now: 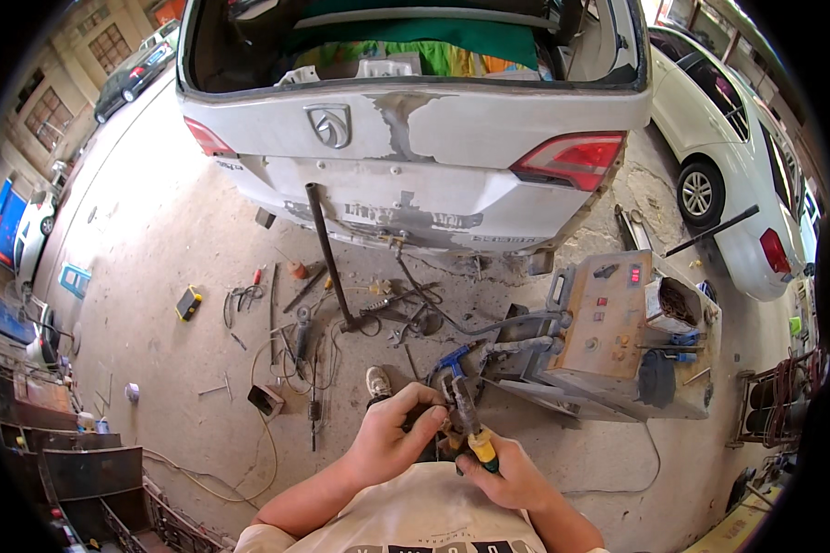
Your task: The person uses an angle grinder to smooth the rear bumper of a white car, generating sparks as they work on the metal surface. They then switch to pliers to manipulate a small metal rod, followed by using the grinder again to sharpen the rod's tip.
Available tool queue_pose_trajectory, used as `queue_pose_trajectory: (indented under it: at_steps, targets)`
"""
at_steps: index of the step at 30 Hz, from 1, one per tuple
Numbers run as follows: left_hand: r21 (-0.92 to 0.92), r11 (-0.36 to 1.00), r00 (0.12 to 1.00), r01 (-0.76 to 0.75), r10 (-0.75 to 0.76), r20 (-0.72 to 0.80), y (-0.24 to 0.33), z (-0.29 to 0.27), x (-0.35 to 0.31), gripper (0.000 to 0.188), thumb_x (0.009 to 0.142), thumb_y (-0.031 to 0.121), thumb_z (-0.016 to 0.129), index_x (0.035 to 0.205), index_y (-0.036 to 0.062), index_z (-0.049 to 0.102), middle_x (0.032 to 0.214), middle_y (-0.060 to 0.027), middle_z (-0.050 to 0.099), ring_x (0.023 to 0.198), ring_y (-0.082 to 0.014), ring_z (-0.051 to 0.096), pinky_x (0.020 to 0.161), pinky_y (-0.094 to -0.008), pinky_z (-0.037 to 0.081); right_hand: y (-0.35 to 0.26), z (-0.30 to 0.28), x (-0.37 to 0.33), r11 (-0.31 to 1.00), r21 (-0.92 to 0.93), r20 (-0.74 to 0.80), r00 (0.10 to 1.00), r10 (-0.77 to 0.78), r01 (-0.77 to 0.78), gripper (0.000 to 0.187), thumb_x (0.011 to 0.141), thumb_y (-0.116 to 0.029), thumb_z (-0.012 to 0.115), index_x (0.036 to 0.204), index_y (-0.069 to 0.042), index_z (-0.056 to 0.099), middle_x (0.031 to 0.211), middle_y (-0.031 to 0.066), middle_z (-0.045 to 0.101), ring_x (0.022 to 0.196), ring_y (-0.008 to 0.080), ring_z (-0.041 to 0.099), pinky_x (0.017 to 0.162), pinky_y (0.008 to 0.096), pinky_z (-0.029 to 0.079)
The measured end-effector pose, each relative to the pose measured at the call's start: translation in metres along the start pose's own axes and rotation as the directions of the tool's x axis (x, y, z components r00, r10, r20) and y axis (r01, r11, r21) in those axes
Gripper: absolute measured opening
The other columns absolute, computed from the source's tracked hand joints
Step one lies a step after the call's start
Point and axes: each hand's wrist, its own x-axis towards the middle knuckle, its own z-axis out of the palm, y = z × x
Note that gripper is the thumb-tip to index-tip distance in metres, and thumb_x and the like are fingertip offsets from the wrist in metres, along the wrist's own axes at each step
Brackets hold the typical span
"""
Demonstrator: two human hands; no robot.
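My right hand (512, 475) is wrapped round the yellow and dark green handle of a pliers-like metal tool (468, 407), held upright in front of my shirt. My left hand (398, 433) is closed beside it, thumb and forefinger pinched together at the tool's metal part. Whatever small piece lies between those fingertips is too small to make out. Just beyond both hands, a blue-handled tool (454, 360) shows near the grey machine's cables.
Ahead stands a white car's rear (286, 175) with bare, patched paint. To the right is a wheeled machine (599, 313) with thick cables. A slide-hammer-like bar (326, 249) leans at the bumper. Hand tools, a grinder (302, 336) and a yellow-black box (189, 302) litter the floor.
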Motion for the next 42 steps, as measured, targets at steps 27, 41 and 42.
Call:
queue_pose_trajectory:
  at_steps: [27, 41, 42]
  targets:
    - [0.108, 0.938, 0.875, 0.330, -0.347, 0.337, -0.089, 0.097, 0.089, 0.018, 0.092, 0.018, 0.054, 0.095, 0.0014, 0.058, 0.072, 0.0009, 0.052, 0.061, -0.0068, 0.046, 0.056, -0.0230, 0.038, 0.105, -0.047, -0.053, 0.852, 0.471, -0.618, 0.775, 0.134, 0.229, 0.023, 0.092, -0.021, 0.055, 0.103, -0.001, 0.055, 0.080, 0.0020, 0.059, 0.074, 0.0104, 0.053, 0.069, 0.0267, 0.044]
    - [-0.018, 0.568, 0.269, 0.823, -0.362, 0.893, -0.005, 0.260, 0.122, 0.027, 0.098, 0.034, 0.042, 0.082, 0.0129, 0.045, 0.072, -0.0006, 0.046, 0.057, -0.0090, 0.041, 0.049, -0.0229, 0.031, 0.151, -0.010, -0.146, 0.637, 0.535, -0.839, 0.259, 0.479, 0.555, 0.023, 0.091, -0.014, 0.053, 0.107, 0.002, 0.051, 0.078, 0.0066, 0.059, 0.071, 0.0149, 0.056, 0.067, 0.0290, 0.047]
    - [-0.051, 0.496, 0.242, 0.867, -0.328, 0.913, 0.001, 0.254, 0.120, 0.028, 0.098, 0.034, 0.041, 0.081, 0.0128, 0.045, 0.075, -0.0005, 0.046, 0.059, -0.0094, 0.044, 0.051, -0.0232, 0.034, 0.153, -0.010, -0.140, 0.678, 0.503, -0.862, 0.252, 0.441, 0.535, 0.024, 0.090, -0.013, 0.054, 0.109, 0.001, 0.052, 0.078, 0.0062, 0.059, 0.072, 0.0143, 0.056, 0.068, 0.0280, 0.046]
